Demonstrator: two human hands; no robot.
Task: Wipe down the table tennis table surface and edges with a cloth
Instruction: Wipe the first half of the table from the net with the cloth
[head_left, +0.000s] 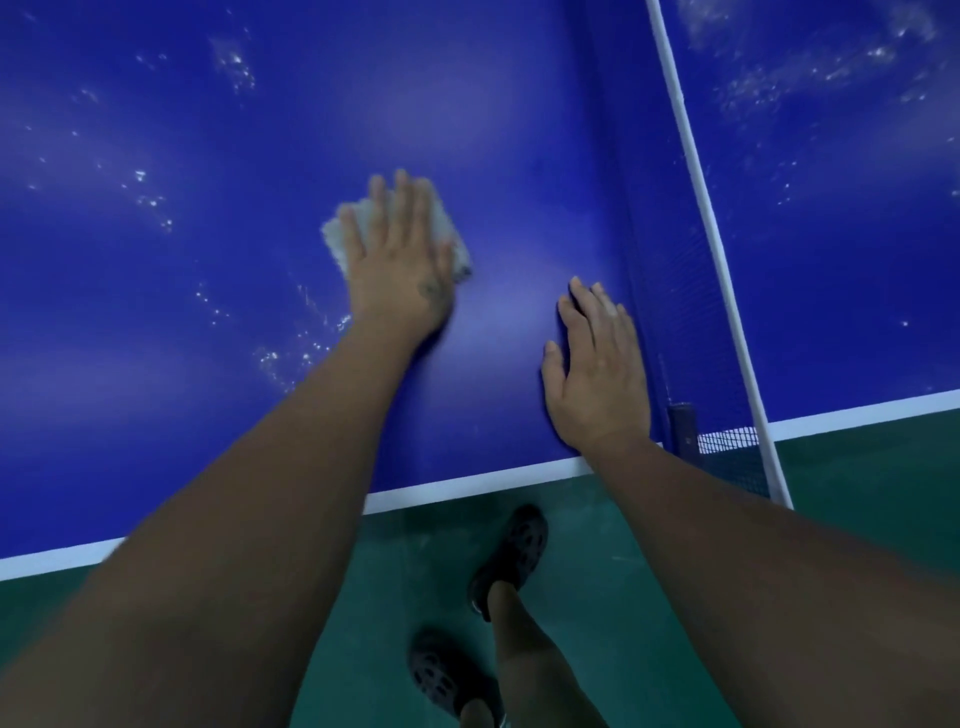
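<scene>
Water droplets (150, 200) sitting on left part of blue counter (156, 405). Left hand (400, 260) lying flat, fingers straight, pressing down on white cloth (337, 234) mid-counter; cloth edges showing either side of hand, slightly blurred. Right hand (597, 374) resting open, palm down on bare counter, holding nothing, just beside net (654, 249). Net post (681, 426) standing at counter edge. Green floor (857, 519) and dark clogs (511, 556) showing below.
</scene>
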